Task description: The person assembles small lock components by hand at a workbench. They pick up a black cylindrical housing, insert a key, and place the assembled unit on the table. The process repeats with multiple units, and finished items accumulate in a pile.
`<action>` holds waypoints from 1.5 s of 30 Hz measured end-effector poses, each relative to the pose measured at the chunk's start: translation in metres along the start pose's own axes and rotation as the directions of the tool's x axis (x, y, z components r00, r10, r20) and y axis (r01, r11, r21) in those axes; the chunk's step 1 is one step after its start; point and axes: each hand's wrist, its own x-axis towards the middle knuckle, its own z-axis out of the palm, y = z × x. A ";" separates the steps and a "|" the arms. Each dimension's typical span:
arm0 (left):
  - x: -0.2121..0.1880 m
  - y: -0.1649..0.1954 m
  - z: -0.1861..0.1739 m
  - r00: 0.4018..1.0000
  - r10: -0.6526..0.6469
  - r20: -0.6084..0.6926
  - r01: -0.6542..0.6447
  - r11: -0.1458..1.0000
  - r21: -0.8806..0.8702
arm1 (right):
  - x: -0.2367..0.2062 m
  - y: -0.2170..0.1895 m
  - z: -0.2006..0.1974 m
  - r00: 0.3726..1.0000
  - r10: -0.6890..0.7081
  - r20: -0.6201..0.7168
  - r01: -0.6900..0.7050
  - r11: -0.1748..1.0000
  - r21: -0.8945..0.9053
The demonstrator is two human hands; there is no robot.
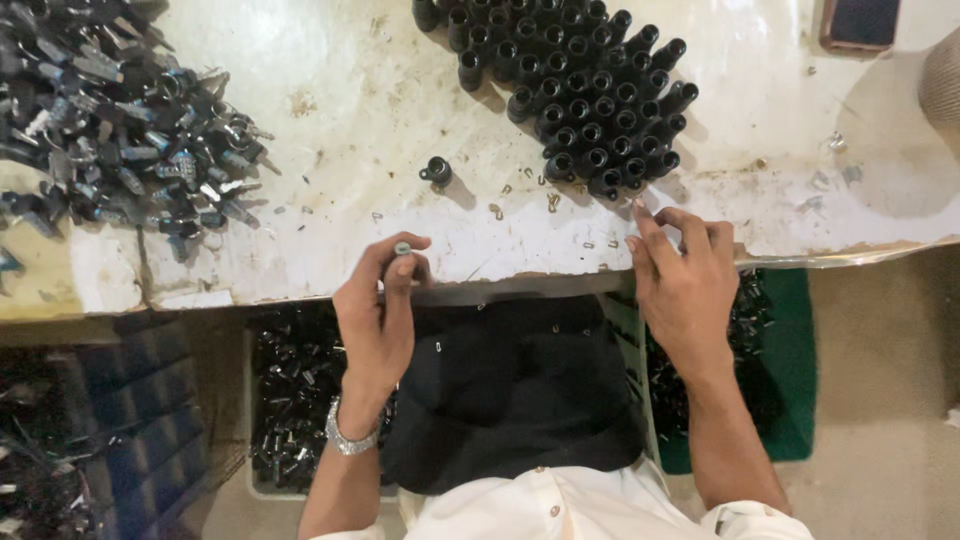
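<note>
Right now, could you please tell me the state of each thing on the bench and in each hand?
Left hand: grip shut on a small metal part.
Right hand: fingertips pressed on the bench edge, holding nothing visible.
Black caps: standing upright, packed together.
Single cap: apart from the cluster.
Metal pieces: loose heap.

The worn, white-painted desk [330,120] carries a packed cluster of upright black cylindrical caps [580,90], 1 lone black cap [437,171] apart from it, a heap of grey metal keys with black heads [120,120] and scattered small brass clips [548,200].
</note>
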 end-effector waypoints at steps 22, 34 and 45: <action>-0.034 0.022 0.074 0.881 0.454 0.135 -0.466 0.881 0.079 | -0.034 -0.054 -0.004 0.957 0.284 0.055 -0.187 0.462 0.867; -0.034 0.025 0.068 0.895 0.408 0.182 -0.414 0.910 -0.007 | -0.047 -0.027 0.005 0.894 0.350 0.281 -0.350 0.150 0.925; -0.035 0.015 0.058 0.938 0.332 0.102 -0.338 0.941 0.039 | -0.033 -0.012 -0.014 0.998 -0.052 0.037 0.036 0.932 0.362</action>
